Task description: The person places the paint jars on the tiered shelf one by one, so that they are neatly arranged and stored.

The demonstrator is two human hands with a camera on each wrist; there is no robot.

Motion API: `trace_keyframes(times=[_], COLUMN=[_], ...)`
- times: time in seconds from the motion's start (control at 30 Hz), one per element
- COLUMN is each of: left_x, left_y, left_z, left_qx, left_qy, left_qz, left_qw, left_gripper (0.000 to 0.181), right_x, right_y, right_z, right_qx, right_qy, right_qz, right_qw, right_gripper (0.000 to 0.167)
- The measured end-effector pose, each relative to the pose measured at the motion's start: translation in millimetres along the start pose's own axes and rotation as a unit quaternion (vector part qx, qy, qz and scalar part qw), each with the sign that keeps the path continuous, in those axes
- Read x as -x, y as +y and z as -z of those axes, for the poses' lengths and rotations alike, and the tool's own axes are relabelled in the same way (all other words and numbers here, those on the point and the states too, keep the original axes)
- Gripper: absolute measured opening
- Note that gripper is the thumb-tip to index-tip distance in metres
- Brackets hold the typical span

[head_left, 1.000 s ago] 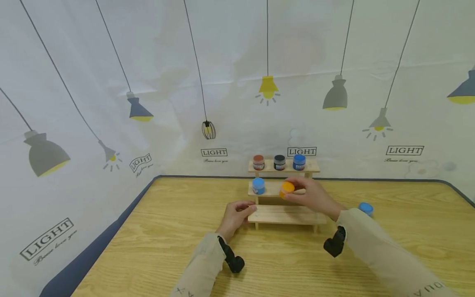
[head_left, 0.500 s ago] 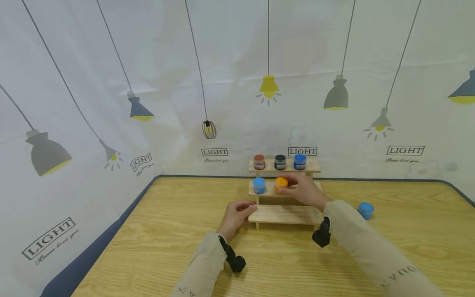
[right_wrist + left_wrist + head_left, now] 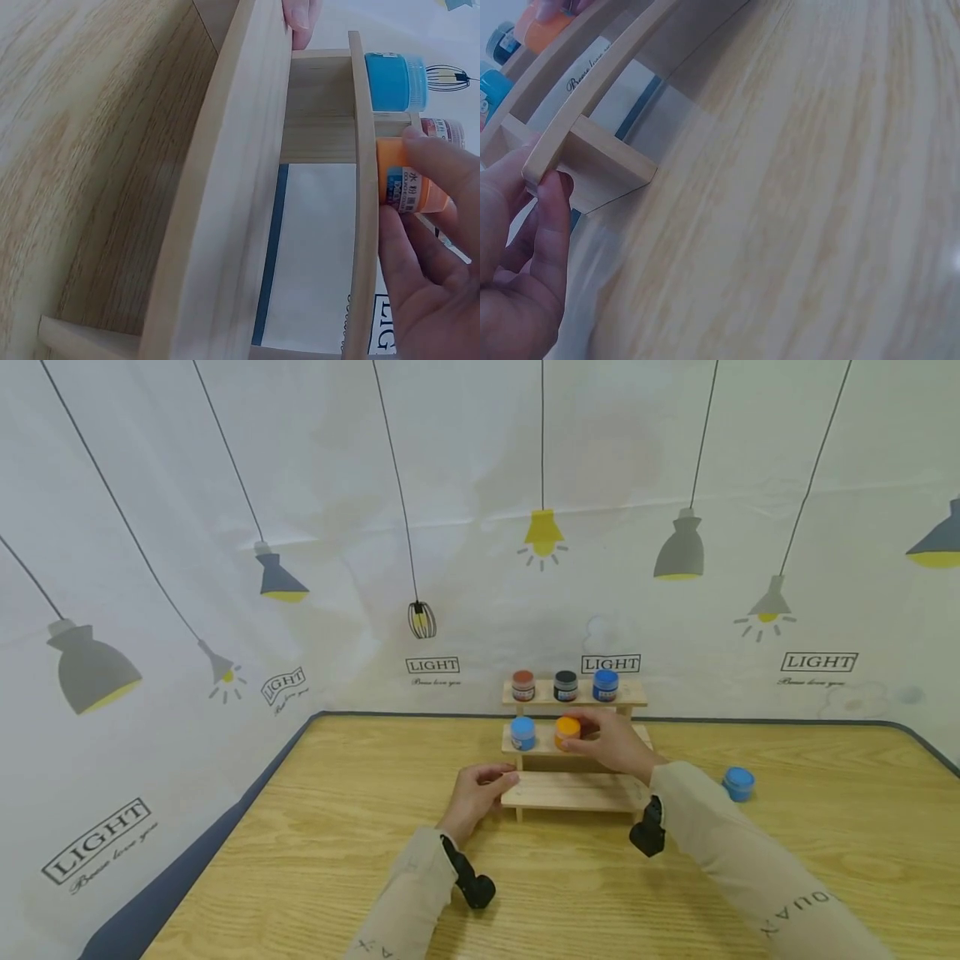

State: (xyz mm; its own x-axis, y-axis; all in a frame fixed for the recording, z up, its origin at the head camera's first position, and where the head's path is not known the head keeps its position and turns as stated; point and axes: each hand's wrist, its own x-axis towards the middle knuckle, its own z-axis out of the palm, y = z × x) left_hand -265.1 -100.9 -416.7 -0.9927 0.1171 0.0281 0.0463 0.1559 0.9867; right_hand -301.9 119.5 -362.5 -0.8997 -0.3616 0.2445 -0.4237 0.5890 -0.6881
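A three-tier wooden rack (image 3: 577, 791) stands near the back of the table. My left hand (image 3: 474, 797) pinches the left end of its lowest shelf; the left wrist view shows thumb and fingers (image 3: 551, 225) around the board's end. On the middle shelf an orange jar (image 3: 567, 733) stands upright, right of a light blue jar (image 3: 522, 734). My right hand (image 3: 617, 745) grips the orange jar between thumb and fingers. In the right wrist view the orange jar (image 3: 401, 176) has its base against the shelf (image 3: 365, 225).
On the top shelf stand a red-brown jar (image 3: 523, 686), a black jar (image 3: 566, 687) and a blue jar (image 3: 605, 686). Another blue jar (image 3: 738, 784) sits on the table (image 3: 825, 827) right of the rack. Behind is a curtain (image 3: 480, 543) printed with lamps.
My right hand has moved left with the orange jar, bringing it down onto the middle shelf closer to the light blue jar. My left hand has stayed on the lowest shelf.
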Motion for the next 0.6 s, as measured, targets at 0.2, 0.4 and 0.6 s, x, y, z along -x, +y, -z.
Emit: trace_keyframes(times=[0.2, 0.4, 0.6], left_x=[-14.1, -14.8, -13.7], left_y=[-20.1, -22.2, -22.7], left_z=[0.4, -0.6, -0.3], left_qx=[0.014, 0.005, 0.008], left_qy=[0.001, 0.01, 0.011], left_qz=[0.013, 0.01, 0.012], left_qw=[0.9998, 0.9999, 0.9998], left_gripper=[0.027, 0.028, 0.026], right_x=[-1.4, -2.2, -2.7], right_y=[1, 1, 3], right_z=[0, 0, -2], right_qx=[-0.008, -0.004, -0.009], right_qy=[0.002, 0.005, 0.007], right_qz=[-0.027, -0.05, -0.056], right_qw=[0.9996, 0.9987, 0.9984], right_gripper=[0.043, 0.044, 0.045])
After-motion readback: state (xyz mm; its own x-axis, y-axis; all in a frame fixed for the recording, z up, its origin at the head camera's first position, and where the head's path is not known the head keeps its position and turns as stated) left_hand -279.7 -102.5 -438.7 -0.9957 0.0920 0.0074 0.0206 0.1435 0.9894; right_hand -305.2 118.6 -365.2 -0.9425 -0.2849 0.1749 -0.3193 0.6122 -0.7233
